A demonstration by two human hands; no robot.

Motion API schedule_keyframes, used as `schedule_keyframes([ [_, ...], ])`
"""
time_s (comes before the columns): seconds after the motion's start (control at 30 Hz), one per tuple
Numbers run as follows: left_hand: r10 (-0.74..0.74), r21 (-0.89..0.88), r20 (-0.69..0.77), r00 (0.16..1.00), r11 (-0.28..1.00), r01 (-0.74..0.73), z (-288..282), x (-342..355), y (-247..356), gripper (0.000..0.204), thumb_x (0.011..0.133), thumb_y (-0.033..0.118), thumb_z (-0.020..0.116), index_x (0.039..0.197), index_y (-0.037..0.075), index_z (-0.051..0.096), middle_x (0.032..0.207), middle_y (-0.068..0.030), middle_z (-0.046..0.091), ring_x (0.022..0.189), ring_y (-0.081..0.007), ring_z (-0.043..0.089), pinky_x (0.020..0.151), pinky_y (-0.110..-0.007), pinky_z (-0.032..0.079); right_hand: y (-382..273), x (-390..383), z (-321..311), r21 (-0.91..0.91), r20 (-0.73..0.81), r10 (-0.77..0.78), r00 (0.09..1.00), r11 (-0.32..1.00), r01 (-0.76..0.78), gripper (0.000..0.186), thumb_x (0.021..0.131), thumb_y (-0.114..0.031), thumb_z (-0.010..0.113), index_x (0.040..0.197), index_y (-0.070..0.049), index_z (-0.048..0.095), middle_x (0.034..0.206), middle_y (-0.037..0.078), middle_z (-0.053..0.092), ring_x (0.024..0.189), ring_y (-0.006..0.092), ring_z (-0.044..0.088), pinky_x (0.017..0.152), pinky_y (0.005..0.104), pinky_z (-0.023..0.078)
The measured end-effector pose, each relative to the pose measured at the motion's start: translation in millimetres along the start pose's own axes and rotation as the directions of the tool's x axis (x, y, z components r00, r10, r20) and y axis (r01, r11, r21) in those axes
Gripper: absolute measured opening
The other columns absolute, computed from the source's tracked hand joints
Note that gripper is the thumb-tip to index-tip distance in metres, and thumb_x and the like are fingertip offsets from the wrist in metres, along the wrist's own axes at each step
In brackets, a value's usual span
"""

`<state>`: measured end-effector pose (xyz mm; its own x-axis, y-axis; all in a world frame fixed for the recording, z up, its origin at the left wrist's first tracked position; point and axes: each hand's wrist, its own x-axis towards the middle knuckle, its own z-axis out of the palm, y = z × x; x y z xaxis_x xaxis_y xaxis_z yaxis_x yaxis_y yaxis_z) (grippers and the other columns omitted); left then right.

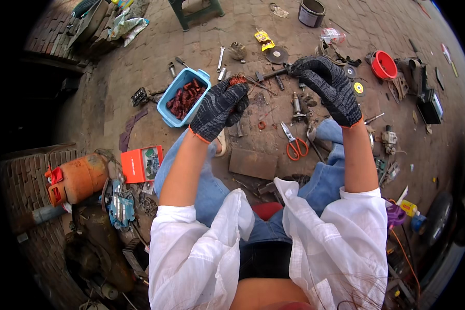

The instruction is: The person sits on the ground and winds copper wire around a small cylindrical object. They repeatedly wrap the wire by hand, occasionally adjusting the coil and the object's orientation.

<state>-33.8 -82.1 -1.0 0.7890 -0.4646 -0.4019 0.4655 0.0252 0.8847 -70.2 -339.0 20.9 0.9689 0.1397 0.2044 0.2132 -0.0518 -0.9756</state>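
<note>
Both my hands wear dark grey knitted gloves with orange cuffs. My left hand [223, 108] is closed round a small copper wire coil [237, 79], whose orange strands stick out above the fingers. My right hand [329, 85] is curled, its fingertips at the end of a dark hammer-like tool [272, 74] that points toward the coil. Left of my left hand stands a light blue plastic tub [174, 122] holding several reddish-brown copper pieces [187, 98]. Between my knees lie orange-handled scissors [294, 143] and a flat rusty metal plate [253, 163].
Above the tub lies a wrench [220, 59]. Metal parts [297, 107], a grinding disc [277, 55] and a red bowl [383, 65] are scattered on the brick floor. At the left are a red box [133, 166] and an orange gas cylinder [82, 178]. A green stool [196, 18] stands far off.
</note>
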Motion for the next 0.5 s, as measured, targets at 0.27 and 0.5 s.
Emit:
schedule_keyframes([
  [0.27,-0.019,0.055,0.066,0.998,0.998,0.016,11.7,-10.5,7.2,0.027,0.084,0.029,0.061,0.097,0.005,0.06,0.066,0.0,0.054,0.05,-0.0057,0.047,0.041,-0.018,0.032,17.9,2.4,15.7,-0.206,0.177,0.061,0.982,0.978,-0.024,0.02,0.086,-0.014,0.057,0.102,-0.001,0.06,0.096,0.007,0.062,0.09,0.0132,0.055,0.084,0.0284,0.043],
  [0.5,0.022,0.209,0.1,0.995,0.977,-0.043,10.1,-7.8,2.0,0.028,0.083,0.033,0.06,0.087,0.006,0.06,0.062,0.0001,0.052,0.044,-0.006,0.043,0.038,-0.018,0.029,13.1,1.1,17.4,-0.061,0.139,0.093,0.986,0.994,-0.085,0.017,0.087,-0.012,0.055,0.1,-0.003,0.06,0.095,0.003,0.06,0.089,0.0114,0.053,0.083,0.0259,0.043],
])
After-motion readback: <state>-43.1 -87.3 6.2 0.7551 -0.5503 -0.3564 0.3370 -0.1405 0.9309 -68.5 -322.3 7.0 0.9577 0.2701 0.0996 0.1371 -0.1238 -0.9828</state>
